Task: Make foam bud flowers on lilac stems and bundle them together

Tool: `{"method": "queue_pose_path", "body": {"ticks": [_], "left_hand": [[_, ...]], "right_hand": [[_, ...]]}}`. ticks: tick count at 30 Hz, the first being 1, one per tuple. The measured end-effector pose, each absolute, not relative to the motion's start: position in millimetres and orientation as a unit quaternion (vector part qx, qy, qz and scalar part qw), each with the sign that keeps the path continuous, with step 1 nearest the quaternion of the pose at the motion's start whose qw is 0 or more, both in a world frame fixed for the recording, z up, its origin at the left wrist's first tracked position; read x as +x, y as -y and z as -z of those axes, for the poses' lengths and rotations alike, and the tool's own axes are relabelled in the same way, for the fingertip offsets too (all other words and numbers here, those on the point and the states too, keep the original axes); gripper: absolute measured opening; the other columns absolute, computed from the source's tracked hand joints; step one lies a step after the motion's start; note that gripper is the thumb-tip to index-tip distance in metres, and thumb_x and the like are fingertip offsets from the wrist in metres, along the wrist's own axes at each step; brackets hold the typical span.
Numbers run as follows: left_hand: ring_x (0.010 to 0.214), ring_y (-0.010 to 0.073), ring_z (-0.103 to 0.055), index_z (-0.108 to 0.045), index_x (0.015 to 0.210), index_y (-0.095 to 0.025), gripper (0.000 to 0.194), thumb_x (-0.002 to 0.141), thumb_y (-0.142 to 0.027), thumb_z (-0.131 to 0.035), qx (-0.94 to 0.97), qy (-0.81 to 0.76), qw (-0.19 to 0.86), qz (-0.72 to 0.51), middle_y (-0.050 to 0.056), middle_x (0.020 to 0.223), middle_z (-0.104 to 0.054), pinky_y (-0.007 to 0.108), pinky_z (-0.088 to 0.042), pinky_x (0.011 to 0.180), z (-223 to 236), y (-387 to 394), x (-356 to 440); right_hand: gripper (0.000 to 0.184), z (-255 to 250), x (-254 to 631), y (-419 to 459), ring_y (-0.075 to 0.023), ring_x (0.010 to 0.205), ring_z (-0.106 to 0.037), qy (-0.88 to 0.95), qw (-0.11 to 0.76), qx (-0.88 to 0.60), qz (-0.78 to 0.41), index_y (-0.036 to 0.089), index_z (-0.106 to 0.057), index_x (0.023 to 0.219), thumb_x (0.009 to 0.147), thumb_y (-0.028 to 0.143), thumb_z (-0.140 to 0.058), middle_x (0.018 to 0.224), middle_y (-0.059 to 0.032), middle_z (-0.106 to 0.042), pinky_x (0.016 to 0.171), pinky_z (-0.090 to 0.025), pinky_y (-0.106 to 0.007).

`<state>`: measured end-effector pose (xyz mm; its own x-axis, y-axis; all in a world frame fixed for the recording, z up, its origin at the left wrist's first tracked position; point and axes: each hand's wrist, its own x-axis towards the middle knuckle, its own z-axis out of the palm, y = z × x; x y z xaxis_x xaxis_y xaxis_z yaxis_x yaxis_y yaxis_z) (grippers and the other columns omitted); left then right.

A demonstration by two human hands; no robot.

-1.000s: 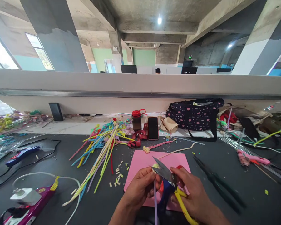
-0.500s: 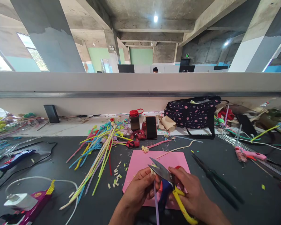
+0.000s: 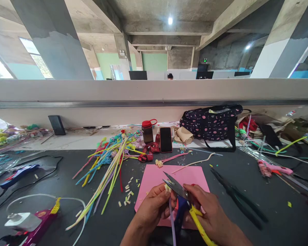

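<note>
My left hand [image 3: 157, 201] is closed on a purple pipe cleaner stem [image 3: 172, 218], which hangs down below the fingers. At its top, by the thumb, sits a small cream-yellow tuft [image 3: 167, 187]. In my right hand [image 3: 207, 212] is a pair of scissors [image 3: 180, 189] with yellow-wrapped handles. Their blades point up and left, slightly parted, right at the tuft. Beneath both hands lies a pink sheet [image 3: 187, 173]. A dark blue object [image 3: 181, 210] shows between the hands, partly hidden.
Long-nosed pliers [image 3: 236, 196] lie to the right, with a pink glue gun [image 3: 274, 169] beyond. Many coloured pipe cleaners [image 3: 113, 167] and small cut pieces [image 3: 128, 193] are at left. A phone [image 3: 166, 140], bottle [image 3: 147, 131] and patterned bag [image 3: 210, 128] stand behind. A power strip [image 3: 38, 227] sits front left.
The scissor blades have closed a little at the tuft. Both hands stay in nearly the same place.
</note>
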<state>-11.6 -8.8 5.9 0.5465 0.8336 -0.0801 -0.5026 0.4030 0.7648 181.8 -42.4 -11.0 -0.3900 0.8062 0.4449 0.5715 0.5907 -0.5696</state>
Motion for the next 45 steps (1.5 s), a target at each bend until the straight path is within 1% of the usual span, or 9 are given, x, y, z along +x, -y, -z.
{"method": "queue_pose_path", "body": {"ticks": [7,12,15,19,28,31,35,38,45], "left_hand": [[0.034,0.0012,-0.033,-0.057,0.061,-0.01,0.03,0.067,-0.037,-0.069,0.355,-0.246,0.796,-0.424,0.001,0.051,-0.055,0.015,-0.015,0.034,-9.4,9.8,-12.6],[0.034,0.0015,-0.034,-0.06,0.063,-0.01,0.029,0.067,-0.037,-0.07,0.359,-0.261,0.785,-0.433,0.001,0.051,-0.053,0.015,-0.015,0.034,-7.6,4.4,-18.5],[0.035,0.0017,-0.036,-0.062,0.066,-0.01,0.026,0.067,-0.034,-0.07,0.346,-0.274,0.785,-0.435,0.001,0.052,-0.054,0.015,-0.015,0.035,-4.6,1.5,-21.9],[0.037,0.001,-0.037,-0.064,0.07,-0.01,0.024,0.066,-0.033,-0.071,0.326,-0.277,0.794,-0.431,0.001,0.055,-0.056,0.014,-0.015,0.037,-4.9,1.6,-24.2],[0.037,0.0009,-0.037,-0.065,0.07,-0.011,0.026,0.067,-0.036,-0.068,0.377,-0.278,0.782,-0.411,0.001,0.057,-0.058,0.016,-0.017,0.036,-10.6,6.0,-21.5],[0.038,0.0019,-0.039,-0.064,0.071,-0.011,0.026,0.07,-0.036,-0.066,0.386,-0.272,0.785,-0.401,0.002,0.058,-0.059,0.016,-0.018,0.037,-8.3,6.0,-19.1],[0.037,0.0032,-0.039,-0.063,0.072,-0.011,0.028,0.071,-0.039,-0.064,0.383,-0.246,0.801,-0.39,0.002,0.056,-0.059,0.017,-0.019,0.036,-4.8,7.9,-15.2],[0.036,0.0031,-0.038,-0.062,0.072,-0.011,0.028,0.072,-0.038,-0.063,0.378,-0.237,0.81,-0.379,0.001,0.056,-0.059,0.017,-0.018,0.036,-4.2,12.2,-14.0],[0.035,0.003,-0.037,-0.06,0.065,-0.01,0.03,0.074,-0.038,-0.06,0.395,-0.245,0.808,-0.362,0.001,0.053,-0.056,0.018,-0.017,0.034,-3.3,25.4,-21.0]], "right_hand": [[0.056,4.5,179.4,46.8,-0.0185,0.081,-0.055,0.81,0.348,-0.436,-0.183,0.025,-0.032,0.128,0.077,0.029,-0.054,0.101,-0.0048,-0.056,0.071,-0.044,-0.027],[0.052,7.3,191.5,37.4,-0.0163,0.077,-0.056,0.76,0.345,-0.512,-0.203,0.025,-0.031,0.129,0.081,0.035,-0.049,0.102,-0.004,-0.057,0.068,-0.045,-0.026],[0.05,13.8,209.7,24.5,-0.0181,0.077,-0.058,0.727,0.278,-0.616,-0.124,0.027,-0.037,0.128,0.081,0.04,-0.048,0.099,-0.0041,-0.058,0.065,-0.045,-0.028],[0.049,25.9,234.3,9.5,-0.026,0.088,-0.059,0.715,0.133,-0.687,0.012,0.026,-0.044,0.126,0.078,0.036,-0.05,0.105,-0.0086,-0.059,0.063,-0.044,-0.032],[0.045,34.5,240.0,6.1,-0.0267,0.089,-0.059,0.758,0.027,-0.651,-0.025,0.022,-0.053,0.118,0.073,0.027,-0.053,0.097,-0.0095,-0.062,0.074,-0.042,-0.036],[0.034,11.9,227.0,11.4,-0.0253,0.088,-0.058,0.77,0.1,-0.629,-0.048,0.023,-0.059,0.11,0.077,0.028,-0.052,0.097,-0.0087,-0.061,0.076,-0.042,-0.037],[0.033,-28.4,197.0,20.7,-0.0173,0.084,-0.057,0.781,0.277,-0.483,-0.281,0.024,-0.055,0.113,0.08,0.029,-0.054,0.097,-0.0046,-0.06,0.076,-0.045,-0.029],[0.036,-45.0,173.3,24.1,-0.0159,0.081,-0.056,0.753,0.366,-0.4,-0.374,0.023,-0.055,0.113,0.078,0.032,-0.058,0.101,-0.0042,-0.059,0.073,-0.046,-0.028],[0.035,-32.4,145.6,25.2,-0.0136,0.069,-0.057,0.711,0.389,-0.371,-0.453,0.023,-0.058,0.108,0.075,0.032,-0.063,0.085,-0.0014,-0.059,0.063,-0.046,-0.026]]}}
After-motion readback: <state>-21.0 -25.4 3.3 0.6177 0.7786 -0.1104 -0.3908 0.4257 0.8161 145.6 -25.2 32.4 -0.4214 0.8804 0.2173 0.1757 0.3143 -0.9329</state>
